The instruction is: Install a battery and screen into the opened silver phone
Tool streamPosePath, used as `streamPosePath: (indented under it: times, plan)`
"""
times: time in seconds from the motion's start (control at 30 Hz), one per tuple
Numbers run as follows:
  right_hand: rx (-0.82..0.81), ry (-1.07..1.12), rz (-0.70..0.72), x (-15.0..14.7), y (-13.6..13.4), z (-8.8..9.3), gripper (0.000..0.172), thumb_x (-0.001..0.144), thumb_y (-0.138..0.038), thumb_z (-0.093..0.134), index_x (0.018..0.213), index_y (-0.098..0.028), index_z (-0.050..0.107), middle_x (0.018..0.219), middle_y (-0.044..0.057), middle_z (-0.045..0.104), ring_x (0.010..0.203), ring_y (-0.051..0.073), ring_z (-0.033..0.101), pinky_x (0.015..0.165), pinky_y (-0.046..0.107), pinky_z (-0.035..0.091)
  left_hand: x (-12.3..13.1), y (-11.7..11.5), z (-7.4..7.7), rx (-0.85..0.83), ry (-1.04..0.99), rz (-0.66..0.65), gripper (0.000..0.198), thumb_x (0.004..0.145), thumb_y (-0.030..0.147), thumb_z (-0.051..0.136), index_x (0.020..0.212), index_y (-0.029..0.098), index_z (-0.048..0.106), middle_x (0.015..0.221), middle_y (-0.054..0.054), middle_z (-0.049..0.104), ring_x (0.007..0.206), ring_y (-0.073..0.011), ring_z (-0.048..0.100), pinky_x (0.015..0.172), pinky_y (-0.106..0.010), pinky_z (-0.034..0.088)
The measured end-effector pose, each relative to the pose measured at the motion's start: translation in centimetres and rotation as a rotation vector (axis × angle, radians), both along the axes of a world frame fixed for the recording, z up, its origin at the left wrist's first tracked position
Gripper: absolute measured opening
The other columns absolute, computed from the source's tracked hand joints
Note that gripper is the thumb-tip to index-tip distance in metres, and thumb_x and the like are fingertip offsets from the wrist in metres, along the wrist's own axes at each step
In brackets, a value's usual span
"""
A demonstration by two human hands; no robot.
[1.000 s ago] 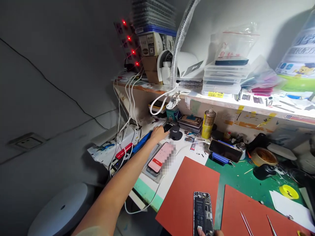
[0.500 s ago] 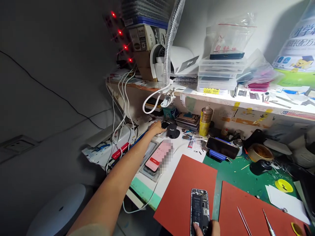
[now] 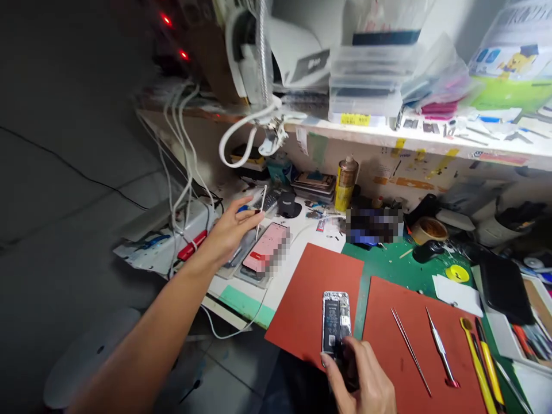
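— Red mat (image 3: 310, 287) front and centre, and the opened phone (image 3: 335, 319) lies on it, insides up, near the bench edge.
— Right hand?
— The right hand (image 3: 366, 382) grips the phone's lower end, fingers curled around it.
— And the left?
— The left hand (image 3: 228, 230) is out over the far left of the bench, fingers pinched on a thin pale strip (image 3: 260, 213) that stands nearly upright. What it is, I can't tell. Just beside it, a pink-screened phone (image 3: 264, 248) lies flat.
— Anything by the right?
— Tweezers (image 3: 410, 351) and a red-tipped tool (image 3: 439, 345) lie on the second red mat (image 3: 383, 310), just right of the opened phone.
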State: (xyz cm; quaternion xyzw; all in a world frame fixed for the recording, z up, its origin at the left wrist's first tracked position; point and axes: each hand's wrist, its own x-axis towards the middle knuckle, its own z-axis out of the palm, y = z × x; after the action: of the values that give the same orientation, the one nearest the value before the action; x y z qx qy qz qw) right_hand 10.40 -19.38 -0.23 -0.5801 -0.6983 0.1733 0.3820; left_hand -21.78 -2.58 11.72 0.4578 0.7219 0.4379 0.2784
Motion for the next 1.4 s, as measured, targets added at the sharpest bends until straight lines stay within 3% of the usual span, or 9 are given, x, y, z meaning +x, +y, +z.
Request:
streamPosePath:
  times: [0.17, 0.37, 0.47, 0.57, 0.67, 0.83, 1.03, 1.23, 1.4]
  plan:
    - [0.188, 0.081, 0.114, -0.3, -0.4, 1.1, 0.058, 0.1, -0.037, 0.073, 0.151, -0.015, 0.057, 0.138, 0.021, 0.071, 0.122, 0.036, 0.074, 0.096, 0.047, 0.066, 12.2, -10.1, -2.4, -0.072, -1.003, -0.08, 0.084, 0.078, 0.045, 0.092, 0.151, 0.027, 0.054, 0.122, -0.013, 0.076, 0.113, -0.0339, 0.075, 0.099, -0.051, 0.061]
    - [0.35, 0.043, 0.039, 2.3, -0.2, 0.3, 0.047, 0.102, -0.011, 0.058, 0.144, -0.027, 0.069, 0.126, 0.012, 0.08, 0.114, 0.034, 0.079, 0.092, 0.046, 0.068, 21.1, -14.9, -5.8, -0.251, -1.384, -0.128, 0.088, 0.09, 0.04, 0.086, 0.164, 0.036, 0.039, 0.133, -0.008, 0.074, 0.128, -0.0261, 0.069, 0.117, -0.043, 0.047]
    - [0.233, 0.08, -0.082, 4.8, 1.6, 2.3, 0.025, 0.104, -0.019, 0.06, 0.118, -0.022, 0.081, 0.109, 0.01, 0.085, 0.098, 0.03, 0.083, 0.091, 0.043, 0.067, 20.0, -15.1, -6.9, -0.281, -1.21, -0.203, 0.094, 0.095, 0.052, 0.079, 0.17, 0.036, 0.026, 0.125, -0.011, 0.076, 0.116, -0.0273, 0.073, 0.11, -0.046, 0.052]
    - [0.088, 0.069, -0.111, 7.4, 4.9, 6.2, 0.016, 0.103, -0.032, 0.07, 0.104, -0.021, 0.081, 0.092, 0.006, 0.084, 0.074, 0.021, 0.079, 0.073, 0.029, 0.064, 16.9, -13.9, -6.8, -0.186, -0.698, -0.188, 0.067, 0.094, 0.06, 0.074, 0.149, 0.024, 0.062, 0.119, -0.016, 0.077, 0.101, -0.0299, 0.073, 0.097, -0.045, 0.058]
    - [-0.002, 0.022, 0.137, 8.9, 8.5, 10.0, 0.022, 0.106, -0.039, 0.068, 0.099, -0.021, 0.079, 0.087, 0.003, 0.081, 0.068, 0.016, 0.072, 0.068, 0.025, 0.056, 14.8, -11.3, -5.3, 0.013, -0.22, -0.304, 0.042, 0.092, 0.047, 0.079, 0.13, 0.03, 0.078, 0.135, -0.01, 0.073, 0.125, -0.0337, 0.066, 0.113, -0.045, 0.05]
    - [-0.032, -0.145, 0.528, 7.4, 11.9, 13.1, 0.032, 0.113, -0.035, 0.057, 0.09, -0.018, 0.072, 0.073, -0.001, 0.068, 0.064, 0.013, 0.059, 0.063, 0.023, 0.041, 15.5, -7.1, -3.7, 0.027, -0.038, -0.821, 0.036, 0.102, 0.034, 0.067, 0.137, 0.032, 0.074, 0.137, -0.005, 0.075, 0.128, -0.0304, 0.069, 0.113, -0.041, 0.05]
    - [-0.097, 0.123, 0.244, 5.3, 12.1, 10.5, 0.015, 0.104, -0.033, 0.07, 0.108, -0.019, 0.072, 0.097, 0.004, 0.076, 0.077, 0.015, 0.067, 0.071, 0.025, 0.048, 15.0, -5.5, -8.3, -0.048, -0.062, -0.689, 0.038, 0.101, 0.048, 0.061, 0.094, 0.018, 0.083, 0.094, -0.008, 0.084, 0.09, -0.031, 0.079, 0.086, -0.037, 0.061]
    - [-0.436, 0.301, 0.076, 4.6, 10.1, 4.7, 0.027, 0.105, -0.033, 0.063, 0.086, -0.019, 0.075, 0.068, -0.003, 0.07, 0.058, 0.013, 0.061, 0.059, 0.024, 0.045, 13.7, -5.1, -12.8, -0.114, -0.23, -0.475, 0.057, 0.082, 0.071, 0.075, 0.102, 0.018, 0.083, 0.107, -0.01, 0.085, 0.099, -0.0339, 0.082, 0.084, -0.034, 0.066]
    - [-0.087, -0.146, -0.328, 10.6, 11.0, 4.2, 0.035, 0.11, -0.041, 0.051, 0.096, -0.021, 0.076, 0.088, 0.006, 0.078, 0.079, 0.021, 0.068, 0.077, 0.031, 0.054, 13.8, -5.2, -13.1, -0.065, -0.107, -0.371, 0.054, 0.076, 0.075, 0.076, 0.087, 0.022, 0.083, 0.089, -0.006, 0.085, 0.087, -0.0319, 0.083, 0.072, -0.03, 0.067]
